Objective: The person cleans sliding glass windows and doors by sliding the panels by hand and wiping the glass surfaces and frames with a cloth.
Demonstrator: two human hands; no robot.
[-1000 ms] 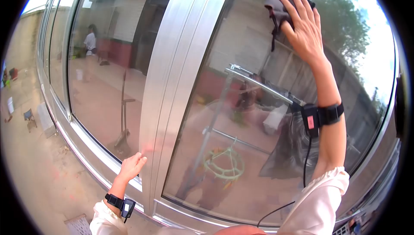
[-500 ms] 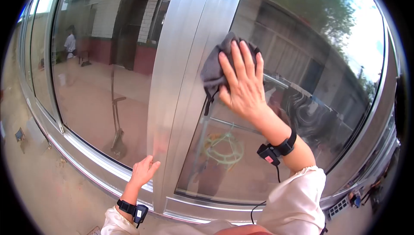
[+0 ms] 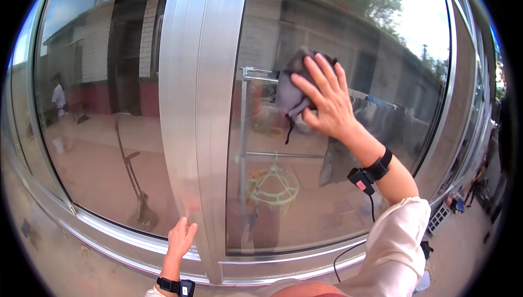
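Observation:
Spread over a dark grey cloth (image 3: 292, 91), my right hand (image 3: 329, 101) presses it against the right glass pane (image 3: 305, 204), with the fingers pointing up and left. A dark strap hangs from the cloth's lower edge. My left hand (image 3: 182, 237) is low in the view, by the bottom of the wide metal frame post (image 3: 201, 106). Its fingers are partly curled and the thumb stands apart; no object shows in it. Both wrists wear black straps with small boxes.
The left glass pane (image 3: 103, 155) shows reflections of a building and a person. A green round hanger (image 3: 274, 185) and a metal rack appear in the right pane. A metal sill (image 3: 294, 264) runs below. At the lower right lies a grey crate (image 3: 439, 219).
The view has shifted rightward. My right hand has moved the cloth down from the upper glass to the frame post, then back onto the right pane. My left hand stays near the post's bottom.

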